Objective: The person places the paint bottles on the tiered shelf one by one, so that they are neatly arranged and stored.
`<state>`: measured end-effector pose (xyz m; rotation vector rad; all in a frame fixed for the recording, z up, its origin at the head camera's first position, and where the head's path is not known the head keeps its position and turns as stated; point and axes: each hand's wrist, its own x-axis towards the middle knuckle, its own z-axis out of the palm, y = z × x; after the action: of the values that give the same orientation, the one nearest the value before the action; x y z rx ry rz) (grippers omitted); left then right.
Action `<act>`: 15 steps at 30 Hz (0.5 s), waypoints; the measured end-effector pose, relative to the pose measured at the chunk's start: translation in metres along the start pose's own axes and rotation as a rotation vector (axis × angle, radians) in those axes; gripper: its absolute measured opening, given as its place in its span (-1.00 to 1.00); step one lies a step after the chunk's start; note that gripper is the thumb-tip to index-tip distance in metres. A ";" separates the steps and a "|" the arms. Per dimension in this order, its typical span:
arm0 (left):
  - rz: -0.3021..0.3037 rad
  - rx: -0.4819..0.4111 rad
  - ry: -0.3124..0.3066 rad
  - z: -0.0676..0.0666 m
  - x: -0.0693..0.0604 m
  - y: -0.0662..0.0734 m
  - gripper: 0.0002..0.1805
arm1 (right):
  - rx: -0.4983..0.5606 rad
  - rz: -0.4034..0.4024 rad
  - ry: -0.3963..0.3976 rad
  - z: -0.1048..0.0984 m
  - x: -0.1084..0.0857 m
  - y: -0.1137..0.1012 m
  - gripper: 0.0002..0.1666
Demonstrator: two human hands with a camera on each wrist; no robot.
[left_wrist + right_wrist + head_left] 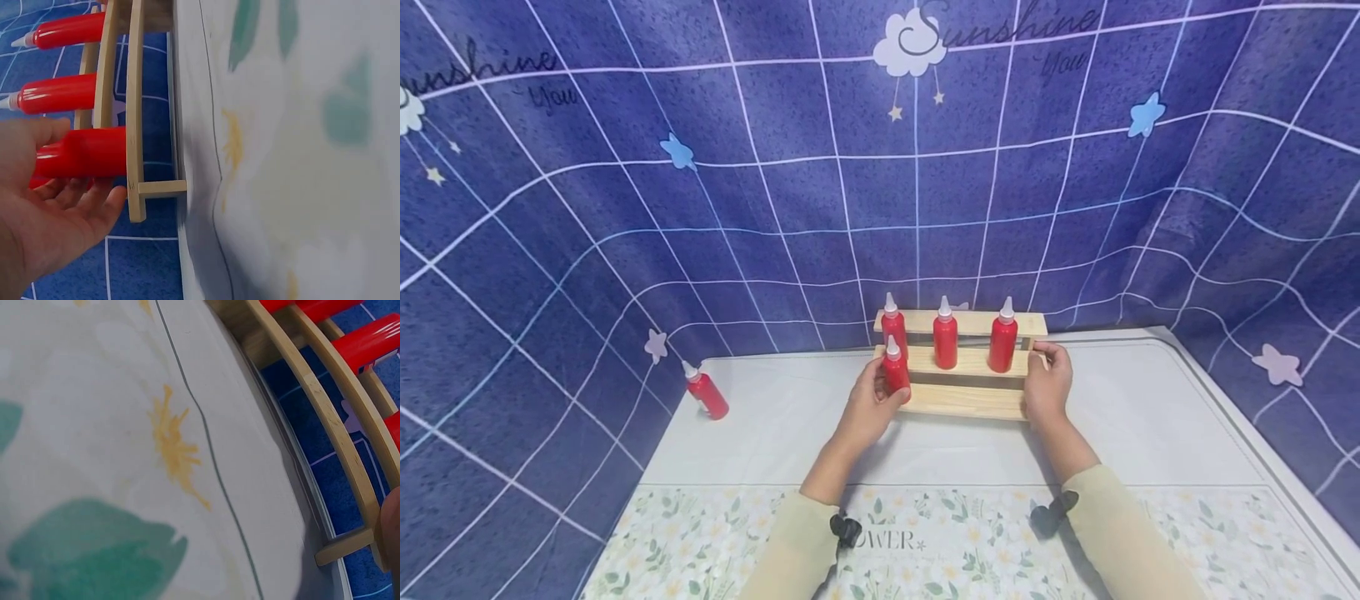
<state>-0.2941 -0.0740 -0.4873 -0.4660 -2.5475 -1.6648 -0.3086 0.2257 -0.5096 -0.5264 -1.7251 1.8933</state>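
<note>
A three-tier wooden rack [966,402] stands against the back of the table. Three red squeeze bottles with pale pointed tips, such as the middle one [945,343], stand upright on its middle tier. My left hand [863,410] grips another red squeeze bottle [895,375] at the left end of the lowest tier. In the left wrist view, the base of this held bottle [94,153] meets the front slat. At the rack's right end, my right hand [1049,387] holds the wooden side; only a sliver of it shows in the right wrist view.
One more red squeeze bottle [707,395] is at the table's far left, by the curtain. A blue checked curtain [775,208] hangs behind and at both sides. The white table [775,392] has a flowered mat [692,533] along its near part.
</note>
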 end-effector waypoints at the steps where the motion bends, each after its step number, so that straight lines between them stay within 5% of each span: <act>1: 0.006 0.006 0.008 0.000 0.000 0.000 -0.23 | -0.001 0.000 0.000 0.000 0.000 0.000 -0.78; 6: 0.037 0.061 0.022 -0.001 0.000 0.002 -0.32 | -0.007 -0.001 -0.004 0.001 0.000 0.000 -0.77; 15: 0.006 0.090 0.006 -0.002 -0.002 0.006 -0.32 | 0.000 -0.020 0.004 0.001 0.000 0.001 -0.78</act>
<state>-0.2910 -0.0745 -0.4817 -0.4606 -2.6010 -1.5396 -0.3092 0.2247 -0.5106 -0.5107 -1.7220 1.8766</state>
